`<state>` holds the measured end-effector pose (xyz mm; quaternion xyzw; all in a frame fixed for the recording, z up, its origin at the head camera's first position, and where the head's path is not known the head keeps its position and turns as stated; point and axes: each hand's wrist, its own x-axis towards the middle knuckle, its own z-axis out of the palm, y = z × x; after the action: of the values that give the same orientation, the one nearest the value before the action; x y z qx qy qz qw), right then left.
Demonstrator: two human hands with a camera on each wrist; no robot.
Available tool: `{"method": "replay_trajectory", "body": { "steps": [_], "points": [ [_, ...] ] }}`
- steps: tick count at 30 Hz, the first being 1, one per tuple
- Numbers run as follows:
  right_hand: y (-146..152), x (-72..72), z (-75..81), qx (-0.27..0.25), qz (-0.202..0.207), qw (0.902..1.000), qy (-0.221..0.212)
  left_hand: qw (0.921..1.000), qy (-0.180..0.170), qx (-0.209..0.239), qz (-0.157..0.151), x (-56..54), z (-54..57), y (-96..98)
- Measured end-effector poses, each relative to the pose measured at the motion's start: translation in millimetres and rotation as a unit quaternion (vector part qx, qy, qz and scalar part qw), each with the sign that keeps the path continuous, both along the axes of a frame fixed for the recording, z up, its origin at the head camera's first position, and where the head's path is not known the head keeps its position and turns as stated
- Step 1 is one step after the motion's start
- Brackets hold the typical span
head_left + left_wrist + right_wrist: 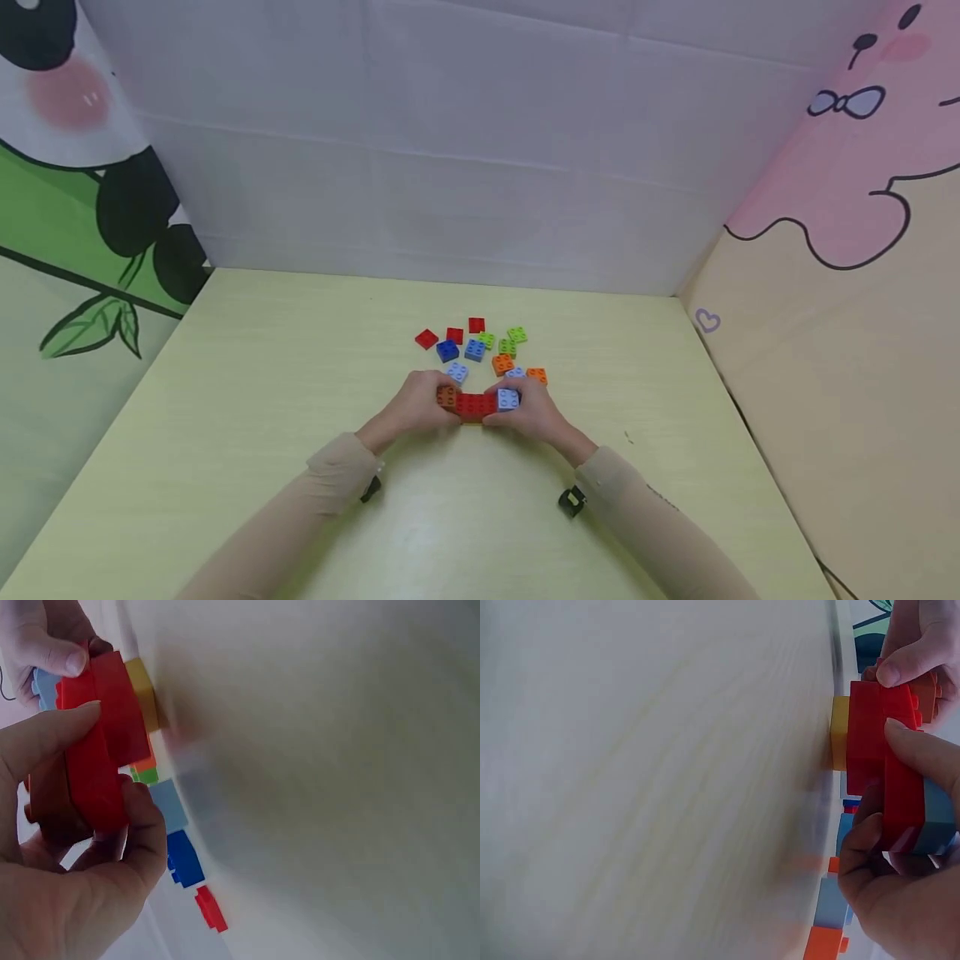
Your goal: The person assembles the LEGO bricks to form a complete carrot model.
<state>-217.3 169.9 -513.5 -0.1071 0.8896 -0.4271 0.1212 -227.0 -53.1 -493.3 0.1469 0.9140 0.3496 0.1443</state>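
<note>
Both hands hold one built block of toy bricks just in front of the loose ones. Red bricks [476,406] form its middle, with a brown brick [446,397] on top at the left end and a light blue brick [507,400] at the right end. Beneath the red is a yellow brick [142,694], seen in both wrist views. My left hand [417,405] grips the left end, its thumb along the red side. At the opposite end my right hand [536,413] does the same, thumb on the red, fingers around the end.
Loose bricks lie just beyond the hands: flat red pieces [427,338], a dark blue brick [447,351], several light blue ones [475,350], green ones [517,334] and orange ones [502,364]. A pale wall [420,208] stands behind the table [247,375], with printed side panels.
</note>
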Motion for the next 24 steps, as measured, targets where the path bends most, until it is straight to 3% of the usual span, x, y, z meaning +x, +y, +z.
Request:
{"method": "replay_trajectory", "body": {
  "steps": [9, 24],
  "points": [
    [2.5, 5.0, 4.8, -0.009, 0.016, 0.9998, 0.004, 0.9996, 0.007, 0.027, 0.008, 9.9, -1.1, 13.2],
    [0.1, 7.6, 7.7, -0.003, 0.012, 0.9999, 0.006, 0.9983, 0.017, 0.056, 0.004, 8.7, -4.8, 11.8]
  ]
}}
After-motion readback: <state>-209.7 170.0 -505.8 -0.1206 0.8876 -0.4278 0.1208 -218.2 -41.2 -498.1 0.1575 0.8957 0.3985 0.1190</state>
